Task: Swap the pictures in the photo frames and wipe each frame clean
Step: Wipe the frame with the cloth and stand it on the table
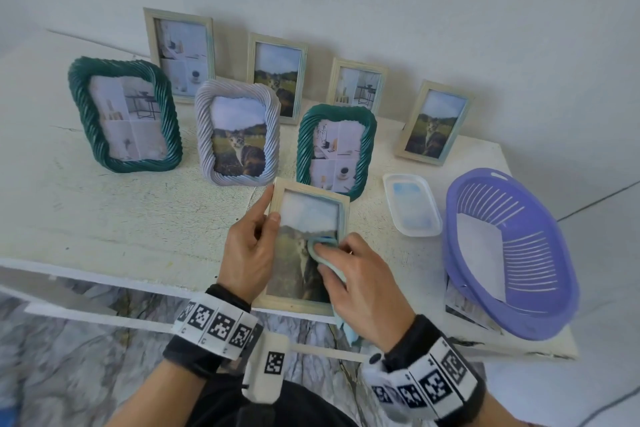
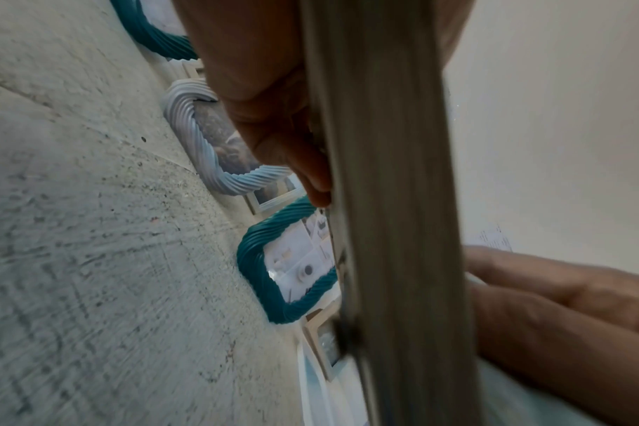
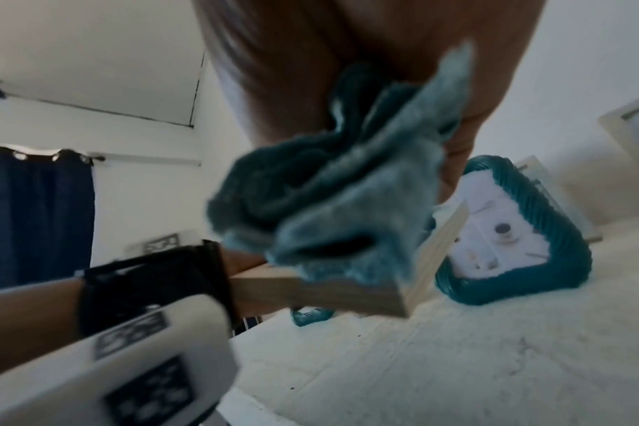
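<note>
While left hand (image 1: 250, 255) grips frame (image 1: 306, 303); right fingers (image 1: 330, 282) clamp cloth (image 1: 317, 246) on glass

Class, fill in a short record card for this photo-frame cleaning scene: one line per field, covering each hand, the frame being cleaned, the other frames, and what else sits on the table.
Left hand: grips the left edge of the wooden frame
Right hand: presses a blue cloth on the frame's glass
Held frame's picture: blurred landscape
Standing frames: seven, on the white table
Twisted frames: two green, one lilac
Also on table: purple basket, small white tray
</note>
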A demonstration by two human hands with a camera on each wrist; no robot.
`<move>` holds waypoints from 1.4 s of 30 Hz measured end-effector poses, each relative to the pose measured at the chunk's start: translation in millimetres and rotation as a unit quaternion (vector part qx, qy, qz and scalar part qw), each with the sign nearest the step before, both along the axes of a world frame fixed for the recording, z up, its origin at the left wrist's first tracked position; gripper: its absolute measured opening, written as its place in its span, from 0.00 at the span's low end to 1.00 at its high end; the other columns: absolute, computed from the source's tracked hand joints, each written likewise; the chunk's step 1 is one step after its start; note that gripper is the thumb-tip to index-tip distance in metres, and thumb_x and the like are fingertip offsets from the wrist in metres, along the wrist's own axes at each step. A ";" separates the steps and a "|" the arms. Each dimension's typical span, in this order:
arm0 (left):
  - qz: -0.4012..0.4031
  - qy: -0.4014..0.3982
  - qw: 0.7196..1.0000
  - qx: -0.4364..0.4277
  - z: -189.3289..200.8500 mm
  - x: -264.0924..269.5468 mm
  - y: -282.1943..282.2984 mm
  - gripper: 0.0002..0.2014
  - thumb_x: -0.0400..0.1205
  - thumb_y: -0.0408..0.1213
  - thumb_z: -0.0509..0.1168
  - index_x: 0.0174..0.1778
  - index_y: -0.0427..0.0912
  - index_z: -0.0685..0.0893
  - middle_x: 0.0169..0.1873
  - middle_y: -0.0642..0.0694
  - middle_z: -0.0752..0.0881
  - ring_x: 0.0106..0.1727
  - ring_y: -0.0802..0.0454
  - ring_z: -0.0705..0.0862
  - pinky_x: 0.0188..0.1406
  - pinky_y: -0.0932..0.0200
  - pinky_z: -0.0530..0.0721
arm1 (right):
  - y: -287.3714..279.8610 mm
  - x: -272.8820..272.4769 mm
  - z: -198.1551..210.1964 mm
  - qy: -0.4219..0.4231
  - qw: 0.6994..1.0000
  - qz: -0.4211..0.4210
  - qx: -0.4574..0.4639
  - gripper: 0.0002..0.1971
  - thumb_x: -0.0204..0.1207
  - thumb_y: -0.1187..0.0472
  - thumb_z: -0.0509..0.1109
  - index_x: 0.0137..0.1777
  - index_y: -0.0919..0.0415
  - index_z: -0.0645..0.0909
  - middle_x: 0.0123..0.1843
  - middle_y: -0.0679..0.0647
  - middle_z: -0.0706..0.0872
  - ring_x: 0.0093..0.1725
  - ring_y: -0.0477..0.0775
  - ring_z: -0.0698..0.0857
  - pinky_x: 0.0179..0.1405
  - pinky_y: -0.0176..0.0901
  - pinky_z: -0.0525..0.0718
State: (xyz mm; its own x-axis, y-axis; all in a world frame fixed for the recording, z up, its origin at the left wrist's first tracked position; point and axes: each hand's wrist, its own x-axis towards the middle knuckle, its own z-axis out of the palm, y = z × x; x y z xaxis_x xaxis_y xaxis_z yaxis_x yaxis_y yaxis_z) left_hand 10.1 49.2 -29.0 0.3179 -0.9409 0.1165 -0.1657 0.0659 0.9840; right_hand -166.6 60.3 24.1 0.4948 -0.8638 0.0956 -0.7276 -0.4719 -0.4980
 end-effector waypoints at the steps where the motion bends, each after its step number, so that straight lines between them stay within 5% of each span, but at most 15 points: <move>1: 0.004 0.005 1.000 0.000 1.4 1.4 -1.9 0.22 0.88 0.30 0.58 0.79 0.46 0.72 0.28 0.41 0.71 0.26 0.59 0.66 0.25 0.61 0.67 | 6.0 0.5 -2.0 -0.017 1.000 0.001 0.009 0.15 0.82 0.59 0.66 0.67 0.52 0.82 0.44 0.48 0.71 0.37 0.49 0.78 0.37 0.32 0.75; 5: 0.015 0.011 1.000 0.000 5.5 8.6 -8.1 0.21 0.88 0.31 0.58 0.77 0.51 0.72 0.29 0.43 0.72 0.26 0.60 0.67 0.25 0.64 0.69 | 19.4 2.6 -6.2 -0.057 0.997 0.030 0.051 0.16 0.81 0.59 0.66 0.68 0.51 0.83 0.48 0.47 0.72 0.43 0.43 0.77 0.44 0.29 0.76; 10: 0.002 0.008 1.000 -0.002 4.9 8.3 -5.9 0.22 0.88 0.31 0.58 0.78 0.48 0.72 0.26 0.46 0.68 0.24 0.61 0.64 0.22 0.65 0.67 | 17.7 -8.8 3.4 -0.007 0.995 0.087 0.040 0.15 0.80 0.57 0.66 0.66 0.49 0.84 0.49 0.46 0.71 0.40 0.46 0.77 0.39 0.39 0.81; 14: -0.024 0.032 0.999 0.001 -1.2 4.7 -3.5 0.25 0.84 0.43 0.59 0.79 0.50 0.71 0.32 0.39 0.78 0.32 0.51 0.74 0.29 0.43 0.79 | 4.0 -9.2 13.2 0.060 0.995 0.064 -0.051 0.11 0.79 0.60 0.68 0.59 0.57 0.86 0.46 0.51 0.72 0.30 0.45 0.69 0.28 0.32 0.73; 19: -0.015 0.040 0.999 -0.018 2.4 4.5 -2.4 0.26 0.83 0.44 0.58 0.80 0.51 0.70 0.33 0.40 0.78 0.33 0.51 0.73 0.35 0.52 0.75 | -7.2 7.6 14.6 0.099 0.988 -0.049 -0.107 0.05 0.78 0.60 0.69 0.51 0.59 0.83 0.42 0.52 0.72 0.27 0.47 0.65 0.23 0.34 0.69; 22: -0.009 0.021 0.999 -0.032 5.8 0.0 0.6 0.26 0.84 0.42 0.58 0.80 0.48 0.70 0.29 0.44 0.77 0.29 0.56 0.71 0.30 0.59 0.72 | -10.1 13.6 11.8 0.077 0.983 -0.116 -0.116 0.06 0.75 0.60 0.73 0.49 0.60 0.83 0.39 0.54 0.74 0.25 0.53 0.74 0.22 0.37 0.67; 25: 0.001 0.011 0.999 -0.039 5.8 -2.7 3.1 0.22 0.87 0.33 0.59 0.79 0.46 0.71 0.23 0.57 0.75 0.24 0.63 0.68 0.26 0.68 0.69 | -5.2 11.0 6.6 0.034 0.990 -0.105 -0.089 0.08 0.79 0.57 0.70 0.52 0.61 0.83 0.38 0.53 0.75 0.27 0.55 0.78 0.25 0.39 0.72; 29: 0.021 0.032 0.999 -0.029 7.2 4.0 0.0 0.21 0.87 0.33 0.59 0.77 0.52 0.70 0.26 0.46 0.70 0.26 0.58 0.65 0.25 0.62 0.66 | 16.4 4.7 2.3 -0.018 0.998 -0.064 0.015 0.11 0.81 0.56 0.67 0.59 0.57 0.85 0.40 0.49 0.76 0.33 0.45 0.76 0.32 0.29 0.71; 34: 0.027 0.029 0.999 -0.025 5.9 10.5 -7.2 0.22 0.88 0.30 0.58 0.78 0.46 0.71 0.24 0.51 0.66 0.23 0.62 0.62 0.22 0.68 0.64 | 29.9 -0.3 1.1 -0.053 0.997 -0.016 0.048 0.13 0.80 0.54 0.66 0.61 0.51 0.85 0.45 0.48 0.76 0.41 0.46 0.79 0.43 0.38 0.79; 38: 0.030 0.022 0.999 -0.017 2.1 10.8 -9.1 0.22 0.88 0.31 0.57 0.79 0.46 0.71 0.21 0.59 0.63 0.23 0.62 0.61 0.22 0.67 0.63 | 20.1 -2.0 7.0 0.005 1.000 0.007 -0.005 0.10 0.81 0.54 0.64 0.59 0.51 0.82 0.46 0.49 0.72 0.35 0.49 0.78 0.35 0.42 0.82; 42: 0.022 0.031 0.999 -0.020 10.8 12.4 -18.1 0.22 0.88 0.33 0.58 0.80 0.45 0.70 0.25 0.46 0.65 0.25 0.59 0.63 0.25 0.63 0.65 | -0.2 6.3 13.4 0.047 0.995 -0.027 -0.079 0.08 0.80 0.56 0.65 0.55 0.55 0.83 0.44 0.49 0.71 0.28 0.48 0.73 0.26 0.36 0.74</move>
State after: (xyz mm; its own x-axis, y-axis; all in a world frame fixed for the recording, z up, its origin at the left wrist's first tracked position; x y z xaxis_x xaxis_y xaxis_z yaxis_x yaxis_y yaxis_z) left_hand 22.5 31.1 -18.1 0.3670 -0.9208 0.1324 -0.1084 0.0990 0.9892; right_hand -160.2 60.1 37.5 0.4609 -0.8674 0.1876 -0.7941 -0.4975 -0.3491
